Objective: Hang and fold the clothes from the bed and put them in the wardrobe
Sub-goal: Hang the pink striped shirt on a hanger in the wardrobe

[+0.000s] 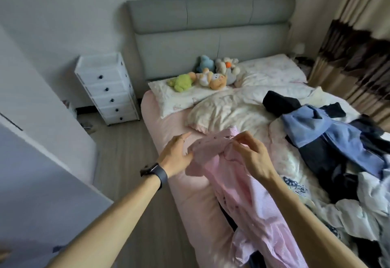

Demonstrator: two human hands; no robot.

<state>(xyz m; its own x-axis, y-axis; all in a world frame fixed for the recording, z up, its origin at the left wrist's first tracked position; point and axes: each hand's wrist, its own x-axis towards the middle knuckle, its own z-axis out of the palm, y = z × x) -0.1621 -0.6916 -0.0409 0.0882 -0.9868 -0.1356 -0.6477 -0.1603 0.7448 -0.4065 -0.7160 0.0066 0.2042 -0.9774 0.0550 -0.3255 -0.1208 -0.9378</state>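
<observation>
A pink striped garment (242, 187) hangs over the near left edge of the bed (168, 126), its top end lifted. My right hand (251, 156) pinches the raised fabric near the top. My left hand (177, 153), with a dark watch on the wrist, touches the garment's left end with fairly straight fingers. A heap of clothes lies on the right half of the bed: a blue shirt (316, 126), dark navy pieces (280, 101) and white items (363, 204).
A white drawer unit (107, 88) stands left of the grey headboard (211, 33). Plush toys (211, 73) sit on the pillows. A pale wardrobe panel (42, 162) fills the left side, with wood floor (126, 162) between it and the bed. Curtains (358, 56) hang at right.
</observation>
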